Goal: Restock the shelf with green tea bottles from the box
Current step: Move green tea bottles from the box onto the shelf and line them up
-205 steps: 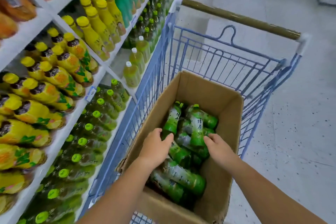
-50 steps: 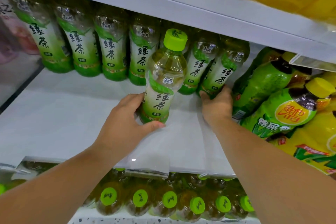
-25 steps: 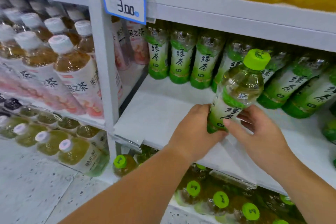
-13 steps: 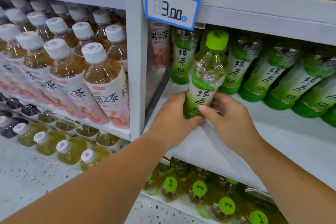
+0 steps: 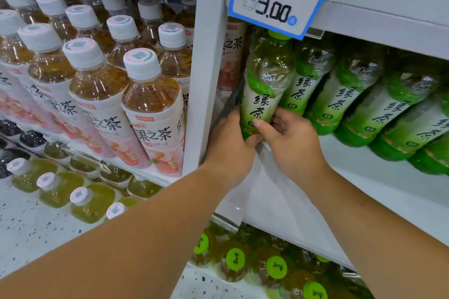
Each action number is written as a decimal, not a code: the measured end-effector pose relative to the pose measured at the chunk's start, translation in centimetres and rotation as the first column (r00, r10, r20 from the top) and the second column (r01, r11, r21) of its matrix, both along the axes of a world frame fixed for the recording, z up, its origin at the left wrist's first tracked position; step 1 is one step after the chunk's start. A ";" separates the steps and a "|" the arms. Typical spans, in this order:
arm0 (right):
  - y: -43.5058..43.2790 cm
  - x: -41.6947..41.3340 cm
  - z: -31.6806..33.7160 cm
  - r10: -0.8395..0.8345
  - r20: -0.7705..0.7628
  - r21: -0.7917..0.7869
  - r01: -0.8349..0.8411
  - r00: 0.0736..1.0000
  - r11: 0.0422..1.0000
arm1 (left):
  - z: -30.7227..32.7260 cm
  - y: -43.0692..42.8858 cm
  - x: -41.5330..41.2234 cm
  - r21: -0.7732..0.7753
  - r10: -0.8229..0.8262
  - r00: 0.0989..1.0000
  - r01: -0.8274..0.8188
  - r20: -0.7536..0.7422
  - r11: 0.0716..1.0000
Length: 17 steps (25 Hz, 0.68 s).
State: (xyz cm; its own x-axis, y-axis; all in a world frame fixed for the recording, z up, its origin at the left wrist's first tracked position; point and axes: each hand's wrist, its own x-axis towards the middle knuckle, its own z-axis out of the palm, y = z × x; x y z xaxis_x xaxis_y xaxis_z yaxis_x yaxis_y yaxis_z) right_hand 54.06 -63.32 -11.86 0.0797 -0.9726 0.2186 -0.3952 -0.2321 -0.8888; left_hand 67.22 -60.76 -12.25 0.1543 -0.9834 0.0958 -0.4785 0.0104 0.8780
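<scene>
Green tea bottle (image 5: 263,87): upright at the shelf's (image 5: 388,192) far-left end beside the divider post (image 5: 206,68), left hand (image 5: 230,145) and right hand (image 5: 289,143) both clamped round its base, apparently to steady it into the row.

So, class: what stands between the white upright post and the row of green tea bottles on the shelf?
In the head view, the held bottle, gripped by both the left hand and right hand.
</scene>
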 end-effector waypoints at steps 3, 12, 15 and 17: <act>-0.4 0.5 0.0 -0.013 -0.017 0.015 0.013 1.000 1.000 | 0.1 -0.1 0.1 -0.001 0.030 0.999 -0.030 0.011 1.000; -0.3 1.0 1.0 -0.044 0.040 0.114 0.039 0.998 0.993 | 0.4 0.1 0.1 0.061 0.023 0.997 -0.028 0.079 0.998; -0.6 0.8 1.7 -0.060 0.064 0.233 0.043 0.996 0.971 | 0.8 0.1 0.1 0.145 0.063 0.993 -0.077 0.097 0.986; -0.3 0.2 2.2 -0.078 0.064 0.281 0.057 0.995 0.958 | 1.5 0.4 -0.1 0.144 0.053 0.997 -0.061 0.057 0.988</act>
